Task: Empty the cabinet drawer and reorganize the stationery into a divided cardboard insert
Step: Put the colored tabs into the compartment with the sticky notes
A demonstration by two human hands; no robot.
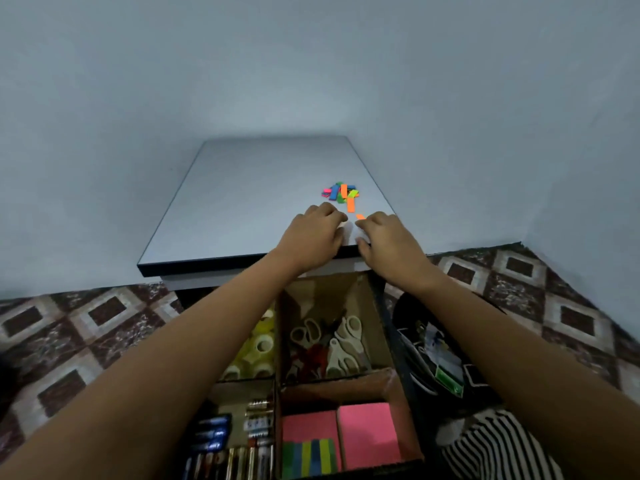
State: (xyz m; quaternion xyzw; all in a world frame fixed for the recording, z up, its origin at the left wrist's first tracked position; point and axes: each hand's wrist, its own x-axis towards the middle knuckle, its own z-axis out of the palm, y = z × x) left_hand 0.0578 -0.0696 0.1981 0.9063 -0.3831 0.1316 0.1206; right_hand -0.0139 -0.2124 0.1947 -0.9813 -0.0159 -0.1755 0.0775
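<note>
The left hand (311,233) and right hand (388,240) rest on the grey cabinet top (259,188) near its front edge. Their curled fingers pinch a small white piece (346,232) between them. The coloured sticky tabs (341,192) lie just behind the hands, and the divided cardboard insert (329,289) sits in the open drawer below

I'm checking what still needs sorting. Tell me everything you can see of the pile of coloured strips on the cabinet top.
The pile of strips is a criss-crossed heap of small flat rectangles, paper-like, in orange, green, blue, pink and yellow. It lies on the grey cabinet top, right of centre toward the front edge. One orange strip sticks out from its near side; an orange scrap lies apart, nearer still. The left hand and right hand sit in front; neither touches the heap.
</note>
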